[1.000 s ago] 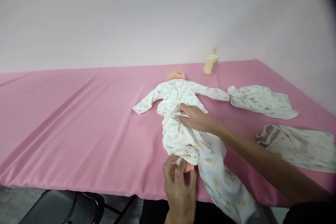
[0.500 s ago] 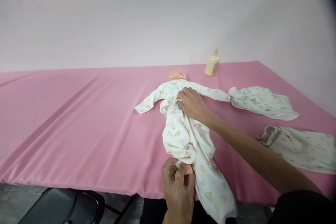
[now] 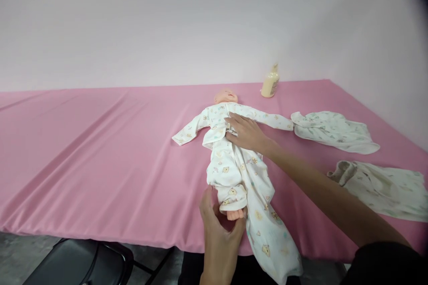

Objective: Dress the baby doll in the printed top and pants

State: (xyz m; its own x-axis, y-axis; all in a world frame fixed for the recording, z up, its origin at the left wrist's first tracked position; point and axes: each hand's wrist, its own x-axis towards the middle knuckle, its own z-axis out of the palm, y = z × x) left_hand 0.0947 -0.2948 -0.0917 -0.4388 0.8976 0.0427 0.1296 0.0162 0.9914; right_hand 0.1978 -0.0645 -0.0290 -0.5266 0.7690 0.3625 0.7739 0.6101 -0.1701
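Note:
A baby doll (image 3: 226, 96) lies on its back in a white printed long-sleeved top (image 3: 217, 116) and matching trousers (image 3: 225, 169). One trouser leg is bunched around the doll's leg, and the toes of a foot (image 3: 235, 214) stick out of its cuff. The other trouser leg (image 3: 267, 231) hangs loose and flat over the table's front edge. My left hand (image 3: 219, 234) is curved around the cuff and foot, its thumb and fingers apart. Across the doll's belly, my right hand (image 3: 247, 132) lies with fingers stretched out at the waistband and the top's hem.
A pink cloth (image 3: 100, 164) covers the table. A pale yellow pump bottle (image 3: 270, 82) stands at the back. To the right lie two folded white garments, a farther one (image 3: 336, 131) and a nearer one (image 3: 384, 189). A black chair (image 3: 80, 262) is at the front left.
My left hand has gone from a pinch at the cuff to a spread grasp around it. The cuff shows more clearly above the toes. My right hand's fingers have straightened.

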